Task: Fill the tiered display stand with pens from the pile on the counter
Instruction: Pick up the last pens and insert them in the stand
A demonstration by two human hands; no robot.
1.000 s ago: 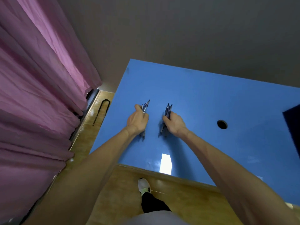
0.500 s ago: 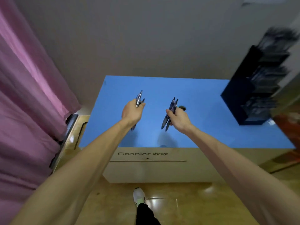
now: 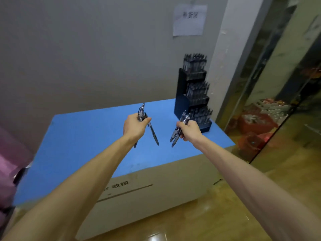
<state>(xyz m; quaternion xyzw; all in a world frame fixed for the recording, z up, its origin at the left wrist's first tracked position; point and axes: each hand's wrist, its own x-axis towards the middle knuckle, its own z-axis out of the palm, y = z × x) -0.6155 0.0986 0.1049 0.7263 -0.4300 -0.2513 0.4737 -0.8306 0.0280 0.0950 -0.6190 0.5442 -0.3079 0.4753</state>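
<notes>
My left hand (image 3: 134, 126) grips a small bunch of dark pens (image 3: 152, 131) above the blue counter top (image 3: 83, 136). My right hand (image 3: 189, 130) grips another bunch of pens (image 3: 177, 133), tips pointing down and left. Both hands are raised over the counter's middle. The black tiered display stand (image 3: 184, 101) stands at the counter's far right corner, just beyond my right hand. Its three tiers hold many upright pens. No loose pile shows on the counter.
A grey wall (image 3: 86, 49) runs behind the counter, with a paper notice (image 3: 190, 20) above the stand. A glass partition (image 3: 278, 84) with red boxes (image 3: 257, 122) behind it is on the right. Pink curtain (image 3: 7, 171) hangs at the left. Wooden floor lies below.
Both hands lifted their pens off the counter and carried them rightward. The view swung up and right, bringing the display stand near my right hand.
</notes>
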